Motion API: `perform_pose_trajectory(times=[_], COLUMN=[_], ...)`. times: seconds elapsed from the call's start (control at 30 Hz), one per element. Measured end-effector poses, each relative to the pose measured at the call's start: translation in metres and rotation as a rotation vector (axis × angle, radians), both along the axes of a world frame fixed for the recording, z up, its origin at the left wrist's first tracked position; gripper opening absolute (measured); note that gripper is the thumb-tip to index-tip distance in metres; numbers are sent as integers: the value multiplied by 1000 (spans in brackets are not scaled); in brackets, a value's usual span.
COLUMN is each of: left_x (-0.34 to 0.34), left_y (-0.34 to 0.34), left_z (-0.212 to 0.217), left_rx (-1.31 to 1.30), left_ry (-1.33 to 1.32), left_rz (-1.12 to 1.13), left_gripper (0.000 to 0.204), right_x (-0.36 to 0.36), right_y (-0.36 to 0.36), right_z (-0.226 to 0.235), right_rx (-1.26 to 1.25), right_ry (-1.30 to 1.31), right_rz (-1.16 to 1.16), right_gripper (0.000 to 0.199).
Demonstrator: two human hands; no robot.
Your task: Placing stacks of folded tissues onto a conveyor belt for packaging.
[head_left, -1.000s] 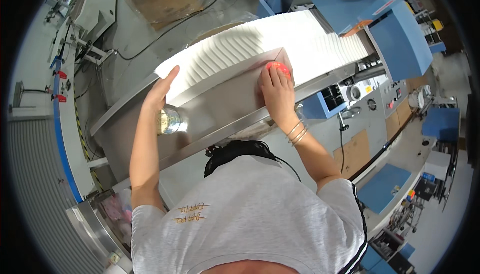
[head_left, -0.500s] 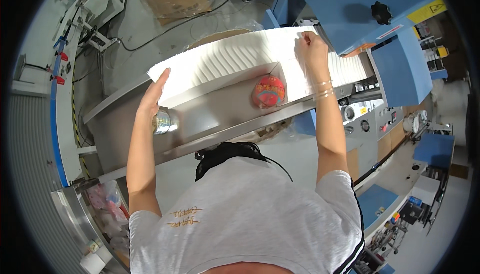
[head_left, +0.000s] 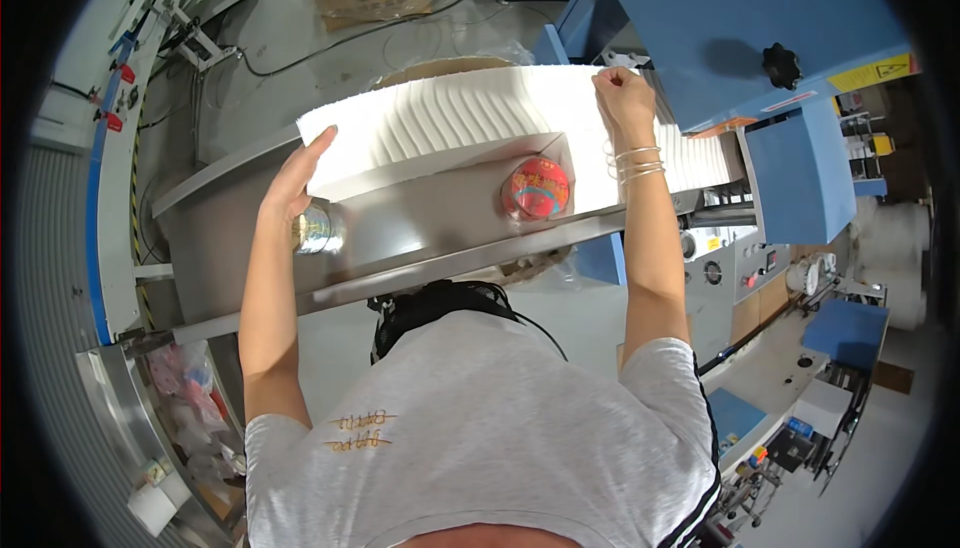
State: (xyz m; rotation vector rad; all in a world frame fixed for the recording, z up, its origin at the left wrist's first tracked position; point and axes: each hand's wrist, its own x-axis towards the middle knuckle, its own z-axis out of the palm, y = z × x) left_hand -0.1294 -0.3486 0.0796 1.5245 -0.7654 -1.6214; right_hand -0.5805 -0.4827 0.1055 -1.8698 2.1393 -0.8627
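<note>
While braced at the left end of the long white stack (head_left: pixel 440 113) with the left hand (head_left: pixel 298 176), rests the right hand (head_left: pixel 628 106) on top, well apart from the left. Has the left thumb stretched out over the end of the stack, with the left fingers mostly hidden; cannot tell whether gripping or only pressing. Has the right fingers curled, tips bunched against the white surface; cannot tell whether pinching any layers. Has the stack spanning between both hands and running on past the right one, toward the blue machine (head_left: pixel 690 48) to the right of that hand.

Note a red round-topped container (head_left: pixel 537 188) nearer than the right hand and to its left, set in the stack's inner corner. Note also a clear container (head_left: pixel 320 228) on the steel bench (head_left: pixel 420 233), just beside the left hand, on its near side.

Could buckle the unsupported stretch between the hands by squeezing unevenly. Could spill the end layers by slackening the left hand. Could crease or tear layers by digging in with the right fingertips. Might tip the clear container by swinging the left wrist inward, or knock the red-topped one by pulling the right hand back and leftward.
</note>
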Motion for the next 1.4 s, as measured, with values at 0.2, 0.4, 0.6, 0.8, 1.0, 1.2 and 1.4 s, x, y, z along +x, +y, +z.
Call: perform_pose_trajectory(times=[0.2, 0.4, 0.6, 0.8, 1.0, 1.2, 1.4], left_x=[-5, 0, 0, -3, -1, -1, 2], left_y=[3, 2, 2, 2, 6, -4, -2], left_z=[10, 3, 5, 10, 14, 5, 10], left_rx=[9, 23, 26, 31, 16, 13, 86], left_ry=[27, 33, 54, 11, 50, 56, 15], left_rz=[3, 14, -1, 24, -3, -99, -80], left_gripper=[73, 71, 76, 75, 75, 81, 71], right_x=[-4, -7, 4, 6, 21, -10, 15], right_y=[-1, -5, 0, -3, 6, -8, 6], right_z=[-4, -9, -2, 4, 11, -31, -2], right_rx=[22, 9, -46, 93, 106, -27, 183], right_ry=[-106, -57, 85, 200, 258, 475, 609], right_rz=[-12, -64, -57, 20, 34, 237, 353], right_gripper=[20, 20, 16, 16, 14, 34, 84])
